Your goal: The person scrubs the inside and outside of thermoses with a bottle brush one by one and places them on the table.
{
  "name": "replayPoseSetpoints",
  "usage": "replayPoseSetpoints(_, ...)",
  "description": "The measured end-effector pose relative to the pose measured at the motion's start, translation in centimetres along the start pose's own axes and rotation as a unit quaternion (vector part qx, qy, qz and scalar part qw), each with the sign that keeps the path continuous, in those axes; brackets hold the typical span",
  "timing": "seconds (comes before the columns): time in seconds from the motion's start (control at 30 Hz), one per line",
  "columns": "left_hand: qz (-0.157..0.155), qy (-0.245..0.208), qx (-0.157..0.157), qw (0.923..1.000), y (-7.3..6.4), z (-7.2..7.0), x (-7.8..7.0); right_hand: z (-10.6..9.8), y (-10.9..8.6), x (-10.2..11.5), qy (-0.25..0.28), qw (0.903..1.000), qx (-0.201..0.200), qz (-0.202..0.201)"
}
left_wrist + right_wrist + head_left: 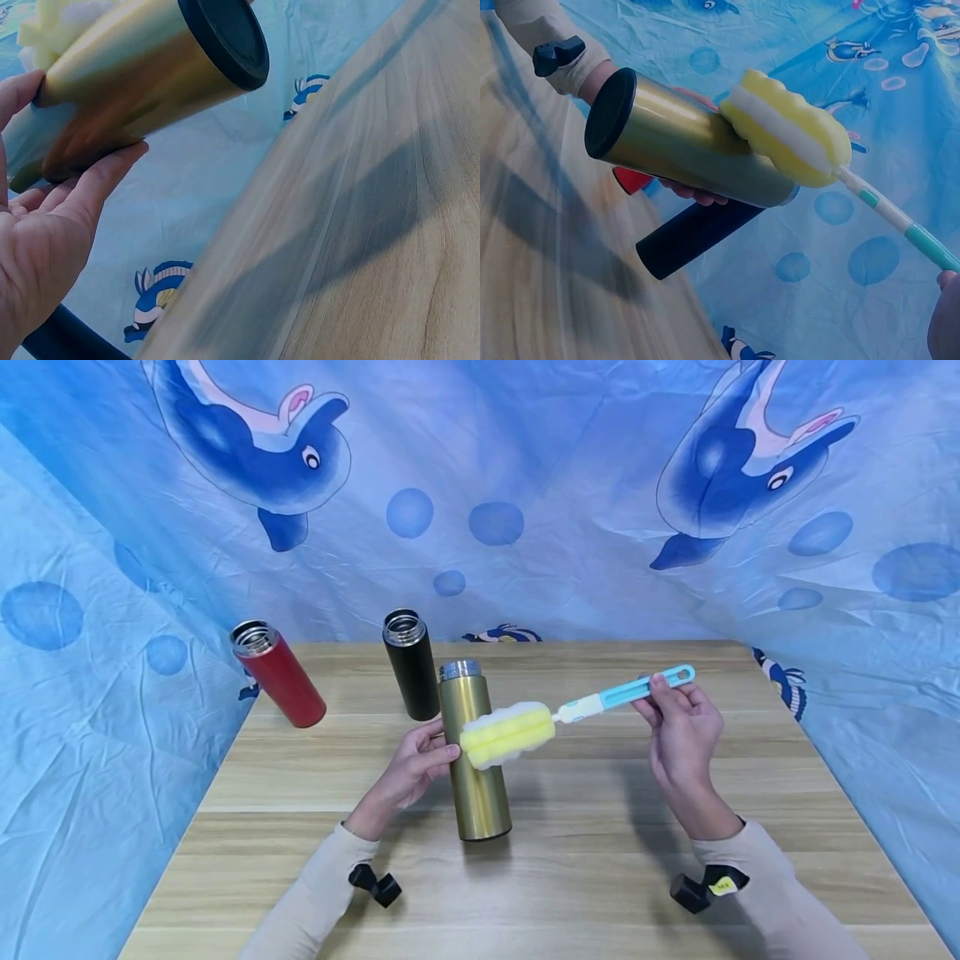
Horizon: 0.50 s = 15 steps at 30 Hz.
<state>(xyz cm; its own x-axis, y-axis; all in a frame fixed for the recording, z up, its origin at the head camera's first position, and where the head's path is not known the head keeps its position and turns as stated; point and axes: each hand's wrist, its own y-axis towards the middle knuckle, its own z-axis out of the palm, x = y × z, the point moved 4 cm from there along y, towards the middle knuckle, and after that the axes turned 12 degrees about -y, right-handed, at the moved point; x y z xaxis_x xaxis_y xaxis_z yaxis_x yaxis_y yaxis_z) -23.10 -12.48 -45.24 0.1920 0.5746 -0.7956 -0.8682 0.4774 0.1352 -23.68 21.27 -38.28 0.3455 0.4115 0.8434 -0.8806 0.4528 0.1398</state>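
Observation:
My left hand [414, 764] grips a gold thermos flask [480, 802] round its middle and holds it up off the table. The flask has no lid on, and its steel neck [459, 670] points up and away; the dark base shows in the left wrist view. In my right hand [682, 735], thumb and fingers pinch the blue and white handle [626, 691] of a bottle brush. Its yellow and white sponge head [510, 735] overlaps the flask's side in the head view. From the right wrist view, the sponge [787, 127] lies across the flask near its neck end.
A black flask [412, 668] without a lid stands just behind the left hand. Further left a red flask [288, 681], also lidless, stands near the wooden table's [337, 877] edge. A blue dolphin-print sheet [570, 585] hangs behind and around the table.

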Motion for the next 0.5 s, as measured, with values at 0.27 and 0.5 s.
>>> replayPoseSetpoints(0.27,-0.001,0.012,-0.004,0.9999,0.0,0.0,0.0,0.7,0.5,0.1,0.006,0.9997,-0.008,-0.025)
replayPoseSetpoints(0.5,-0.005,0.015,-0.003,0.9999,0.0,0.1,0.1,1.3,0.9,0.1,0.034,0.9988,-0.007,-0.033)
